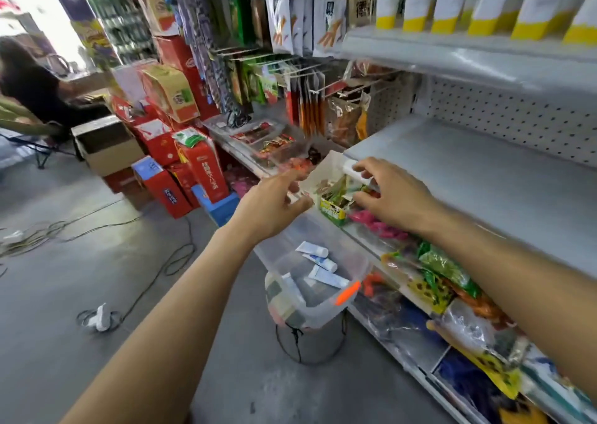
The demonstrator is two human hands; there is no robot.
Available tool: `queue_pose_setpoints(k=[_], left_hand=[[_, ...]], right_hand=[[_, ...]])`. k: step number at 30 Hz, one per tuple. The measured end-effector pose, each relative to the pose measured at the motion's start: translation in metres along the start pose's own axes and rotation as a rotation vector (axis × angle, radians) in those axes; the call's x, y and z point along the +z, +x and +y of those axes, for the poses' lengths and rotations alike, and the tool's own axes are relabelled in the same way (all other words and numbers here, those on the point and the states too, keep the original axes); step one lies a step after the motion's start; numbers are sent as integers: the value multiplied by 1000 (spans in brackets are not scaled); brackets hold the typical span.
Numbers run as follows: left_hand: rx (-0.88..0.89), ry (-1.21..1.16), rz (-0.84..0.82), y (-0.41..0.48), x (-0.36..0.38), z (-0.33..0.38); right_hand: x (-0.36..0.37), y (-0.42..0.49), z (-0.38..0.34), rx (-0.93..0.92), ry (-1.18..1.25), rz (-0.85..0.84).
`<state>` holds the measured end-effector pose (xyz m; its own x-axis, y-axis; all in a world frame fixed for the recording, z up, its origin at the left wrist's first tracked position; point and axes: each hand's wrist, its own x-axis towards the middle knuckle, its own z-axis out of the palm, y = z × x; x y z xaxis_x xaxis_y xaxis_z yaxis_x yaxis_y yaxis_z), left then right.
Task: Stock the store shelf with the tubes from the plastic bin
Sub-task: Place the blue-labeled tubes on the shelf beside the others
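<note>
White tube [351,167] is pinched in the right hand [394,197] at the corner of the grey shelf [484,181], ready to be put down. The left hand [274,204] is open and holds nothing. More tubes [323,262] lie in the clear plastic bin [318,318] just below, easy to grab.

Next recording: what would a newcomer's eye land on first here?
In mid-frame the right hand pinches a white tube at the left end of the grey shelf, with the left hand open beside it. Below them a clear plastic bin holds several more white-and-blue tubes.
</note>
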<state>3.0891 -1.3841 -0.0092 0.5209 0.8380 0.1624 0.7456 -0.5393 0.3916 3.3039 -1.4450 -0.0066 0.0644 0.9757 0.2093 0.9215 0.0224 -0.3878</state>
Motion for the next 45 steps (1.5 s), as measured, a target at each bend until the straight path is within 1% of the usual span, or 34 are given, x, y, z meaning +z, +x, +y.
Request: queue_pose_setpoints(k=[4, 7, 10, 13, 16, 20, 22, 25, 29, 31, 32, 33, 35, 36, 38, 39, 40, 42, 44, 45], left_hand=[[-99, -48, -89, 33, 35, -55], [-221, -125, -166, 56, 72, -93], [-378, -207, -226, 81, 116, -130], [-543, -336, -296, 108, 166, -165], [-726, -379, -372, 132, 223, -197], [-895, -343, -488, 146, 302, -234], [-960, -306, -539, 145, 336, -247], [-954, -160, -661, 136, 380, -259], [-897, 5, -801, 122, 430, -257], [-880, 65, -821, 118, 453, -255], [-908, 67, -811, 117, 461, -254], [-945, 53, -793, 117, 467, -252], [-971, 35, -731, 115, 477, -251], [-979, 25, -696, 114, 480, -250], [-1042, -33, -669, 113, 482, -246], [-1070, -68, -657, 114, 481, -243], [-1096, -112, -640, 117, 477, -241], [-1189, -257, -592, 123, 464, -238], [-1274, -447, -528, 129, 452, -238], [-1309, -539, -490, 132, 446, -239]], right_hand=[[60, 49, 9, 8, 20, -142], [110, 85, 27, 25, 12, -273], [161, 119, 48, 47, 18, -395], [217, 153, 72, 84, 35, -513], [282, 177, 99, 108, -2, -631], [366, 196, 132, 128, -61, -758], [402, 198, 143, 122, -100, -790], [445, 200, 151, 66, -249, -816], [488, 206, 155, 5, -468, -795], [509, 208, 157, -46, -547, -777], [518, 208, 158, -78, -602, -767], [526, 208, 160, -86, -662, -765], [532, 212, 159, -95, -704, -742], [534, 214, 160, -117, -724, -697], [542, 216, 167, -116, -727, -721], [544, 216, 168, -99, -688, -784], [542, 217, 168, -54, -643, -819], [527, 216, 165, 110, -531, -842], [502, 212, 161, 282, -318, -870], [490, 208, 161, 384, -173, -875]])
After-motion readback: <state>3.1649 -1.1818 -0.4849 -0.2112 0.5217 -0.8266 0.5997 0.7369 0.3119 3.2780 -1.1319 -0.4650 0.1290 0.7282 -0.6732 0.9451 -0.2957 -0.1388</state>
